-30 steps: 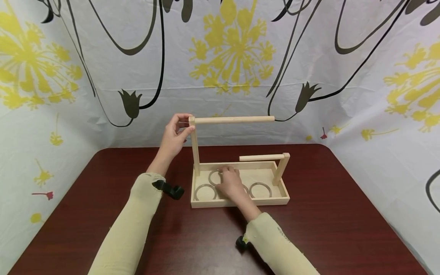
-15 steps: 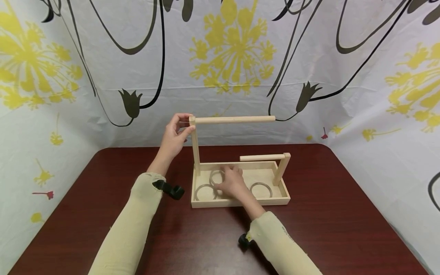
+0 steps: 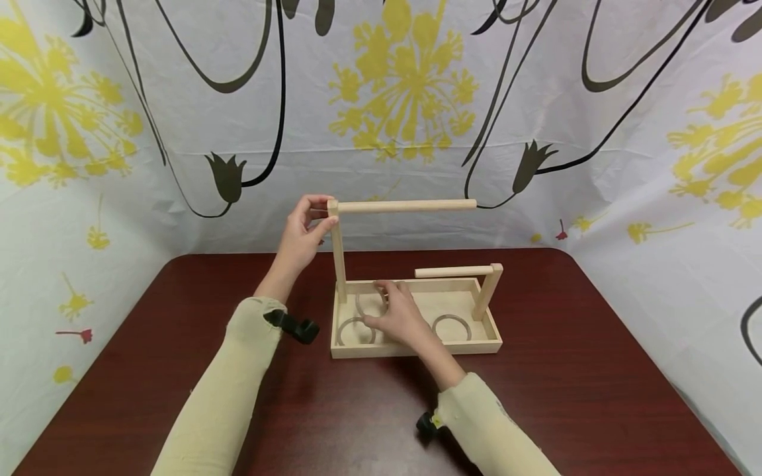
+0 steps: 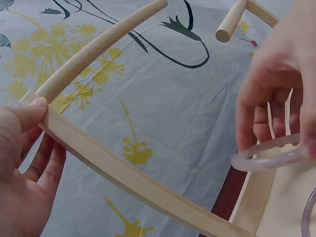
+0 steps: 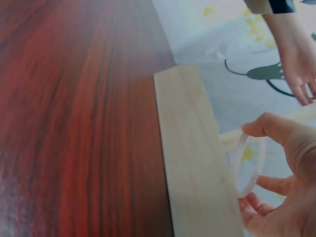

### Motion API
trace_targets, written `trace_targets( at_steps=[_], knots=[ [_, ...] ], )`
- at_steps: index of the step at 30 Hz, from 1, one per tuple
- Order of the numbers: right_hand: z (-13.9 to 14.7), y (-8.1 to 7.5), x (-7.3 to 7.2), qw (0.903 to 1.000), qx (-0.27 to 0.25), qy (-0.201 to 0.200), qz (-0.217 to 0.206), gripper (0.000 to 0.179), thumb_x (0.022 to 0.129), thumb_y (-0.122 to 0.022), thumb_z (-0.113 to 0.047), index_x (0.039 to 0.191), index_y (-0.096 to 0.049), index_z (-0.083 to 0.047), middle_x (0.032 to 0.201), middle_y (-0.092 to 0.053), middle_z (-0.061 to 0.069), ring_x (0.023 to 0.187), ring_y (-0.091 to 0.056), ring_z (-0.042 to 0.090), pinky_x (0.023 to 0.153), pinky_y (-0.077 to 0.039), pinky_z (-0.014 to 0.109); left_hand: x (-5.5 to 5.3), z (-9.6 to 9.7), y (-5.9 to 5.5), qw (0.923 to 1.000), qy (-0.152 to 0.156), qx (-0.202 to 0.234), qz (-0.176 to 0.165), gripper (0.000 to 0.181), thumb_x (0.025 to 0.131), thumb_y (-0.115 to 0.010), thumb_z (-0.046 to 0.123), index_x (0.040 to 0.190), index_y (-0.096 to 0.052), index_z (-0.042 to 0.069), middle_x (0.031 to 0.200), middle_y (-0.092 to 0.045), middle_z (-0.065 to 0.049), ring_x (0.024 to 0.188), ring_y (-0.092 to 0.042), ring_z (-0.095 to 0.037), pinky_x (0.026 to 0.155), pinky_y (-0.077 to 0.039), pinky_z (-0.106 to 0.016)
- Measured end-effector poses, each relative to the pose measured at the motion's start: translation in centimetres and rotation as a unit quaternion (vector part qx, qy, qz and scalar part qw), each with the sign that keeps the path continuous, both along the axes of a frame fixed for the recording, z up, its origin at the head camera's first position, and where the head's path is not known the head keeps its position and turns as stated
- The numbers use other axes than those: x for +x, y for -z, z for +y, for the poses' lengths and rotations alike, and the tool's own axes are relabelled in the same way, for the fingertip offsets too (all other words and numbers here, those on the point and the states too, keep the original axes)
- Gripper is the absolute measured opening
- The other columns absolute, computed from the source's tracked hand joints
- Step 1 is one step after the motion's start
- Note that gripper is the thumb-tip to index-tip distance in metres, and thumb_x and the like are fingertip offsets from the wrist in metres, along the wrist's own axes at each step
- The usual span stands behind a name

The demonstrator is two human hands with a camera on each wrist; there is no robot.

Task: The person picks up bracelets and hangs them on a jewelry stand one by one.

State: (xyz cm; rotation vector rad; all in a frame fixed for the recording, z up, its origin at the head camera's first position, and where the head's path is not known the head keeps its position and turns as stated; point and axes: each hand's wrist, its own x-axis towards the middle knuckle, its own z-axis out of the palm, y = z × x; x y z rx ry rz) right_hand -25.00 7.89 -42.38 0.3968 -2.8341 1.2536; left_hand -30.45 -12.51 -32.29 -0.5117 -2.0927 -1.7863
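Your right hand [image 3: 401, 317] pinches a pale ring [image 4: 269, 162] between thumb and fingers, over the wooden tray [image 3: 375, 353]. Your left hand [image 3: 299, 236] grips the tall post [image 3: 338, 258] near its top.

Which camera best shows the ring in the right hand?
The right wrist view: nearly the whole loop of the ring shows in the right hand. The left wrist view shows it close but partly covered; the head view, small and partly hidden.

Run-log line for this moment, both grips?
left grip: pinches top of tall post | right grip: pinches ring over tray | two more rings: lie in tray
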Motion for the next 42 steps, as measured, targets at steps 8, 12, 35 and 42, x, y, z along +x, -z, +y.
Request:
trace_targets(
  at_steps=[8, 12, 35, 42],
  knots=[
    [-0.1, -1.3, 1.0, 0.9959, -0.072, -0.042, 0.034, 0.070, 0.075, -0.086, -0.021, 0.136, -0.053, -0.008, 0.125, -0.052, 0.015, 0.106, -0.063, 0.030, 0.090, -0.056, 0.038, 0.1, 0.0, -0.1, 1.0000, -0.004, -0.003, -0.005, 0.036, 0.097, -0.063, 0.004, 0.130, -0.052, -0.003, 0.121, -0.058, -0.010, 0.099, -0.058, -0.009, 0.056, -0.043, -0.023],
    [-0.1, -2.0, 1.4, 0.9921, -0.104, -0.056, 0.042, 0.071, 0.075, -0.087, -0.019, 0.136, -0.053, -0.007, 0.125, -0.054, 0.013, 0.109, -0.062, 0.031, 0.092, -0.056, 0.037, 0.0, 0.0, 0.0, 1.0000, -0.004, -0.003, -0.005, 0.036, 0.097, -0.063, 0.006, 0.130, -0.052, -0.003, 0.120, -0.059, -0.009, 0.099, -0.058, -0.009, 0.057, -0.043, -0.022],
    [0.2, -5.4, 3.0, 0.9531, -0.262, -0.055, 0.141, 0.071, 0.073, -0.085, 0.000, 0.135, -0.049, -0.004, 0.132, -0.053, 0.015, 0.118, -0.057, 0.030, 0.095, -0.056, 0.030, -0.1, -0.1, 0.1, 0.9999, -0.004, -0.014, 0.004, 0.036, 0.097, -0.061, 0.002, 0.131, -0.050, -0.004, 0.126, -0.057, -0.018, 0.098, -0.057, -0.006, 0.060, -0.045, -0.023],
    [0.6, -5.9, 3.0, 0.9445, -0.278, -0.041, 0.171, 0.073, 0.072, -0.084, 0.003, 0.135, -0.046, -0.001, 0.127, -0.054, 0.016, 0.114, -0.060, 0.030, 0.097, -0.055, 0.041, 0.0, -0.1, 0.1, 0.9998, -0.003, -0.019, 0.001, 0.036, 0.098, -0.060, 0.003, 0.132, -0.050, -0.003, 0.127, -0.056, -0.017, 0.099, -0.057, -0.007, 0.060, -0.045, -0.024]
  ],
)
